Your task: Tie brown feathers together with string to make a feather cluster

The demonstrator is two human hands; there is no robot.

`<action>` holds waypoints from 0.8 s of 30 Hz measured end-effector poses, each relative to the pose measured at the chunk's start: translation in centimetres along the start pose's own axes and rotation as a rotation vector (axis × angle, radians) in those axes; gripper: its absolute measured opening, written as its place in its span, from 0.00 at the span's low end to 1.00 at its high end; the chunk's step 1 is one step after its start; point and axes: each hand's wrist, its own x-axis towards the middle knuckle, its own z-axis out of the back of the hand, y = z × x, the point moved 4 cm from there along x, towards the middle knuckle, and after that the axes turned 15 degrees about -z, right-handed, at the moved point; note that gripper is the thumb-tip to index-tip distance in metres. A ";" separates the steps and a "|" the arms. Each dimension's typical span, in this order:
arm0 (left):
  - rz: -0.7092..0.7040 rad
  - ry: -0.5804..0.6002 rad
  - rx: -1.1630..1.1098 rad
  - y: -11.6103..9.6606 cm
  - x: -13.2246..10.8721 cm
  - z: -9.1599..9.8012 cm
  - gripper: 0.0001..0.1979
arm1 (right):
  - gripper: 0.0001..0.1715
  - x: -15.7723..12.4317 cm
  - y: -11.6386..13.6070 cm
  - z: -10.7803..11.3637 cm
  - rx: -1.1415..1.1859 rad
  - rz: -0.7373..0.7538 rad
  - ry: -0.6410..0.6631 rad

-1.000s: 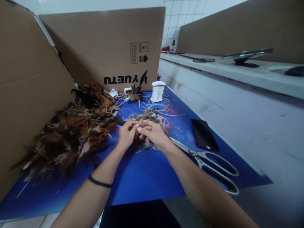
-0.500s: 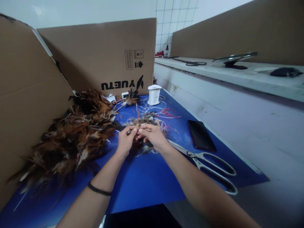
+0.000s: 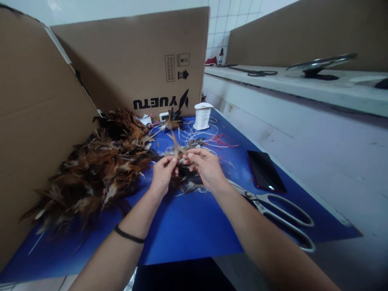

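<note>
The fingers (image 3: 173,162) of the left hand (image 3: 161,177), in the head view, are closed in a pinch of thumb and forefinger on the lower end of a small feather tuft (image 3: 174,144); the grip is low, it appears, so that the tips stand free. The right hand (image 3: 209,167) is just beside it, thumb and forefinger drawn together at the tuft's edge; whether a feather is caught between them cannot be told. The tuft is raised over loose feathers (image 3: 194,185) lying on the blue table (image 3: 188,234), presumably held up so that it does not mix with them. A large feather pile (image 3: 103,161) lies to the left, against the cardboard (image 3: 130,56), which probably serves to contain it. A white spool (image 3: 202,118) stands upright beyond the hands, with pale string and red threads (image 3: 222,140) near its foot. Large scissors (image 3: 248,195) lie partly hidden by the right forearm, handles toward the person, an arrangement that would suit a quick pick-up. A phone (image 3: 266,171) lies flat beyond them, apart from the feathers, likely to keep it clear of the loose material.
</note>
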 end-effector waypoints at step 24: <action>-0.103 -0.009 0.144 -0.4 0.0 -0.2 0.10 | 0.06 -1.0 0.1 -0.6 -0.899 0.468 -0.108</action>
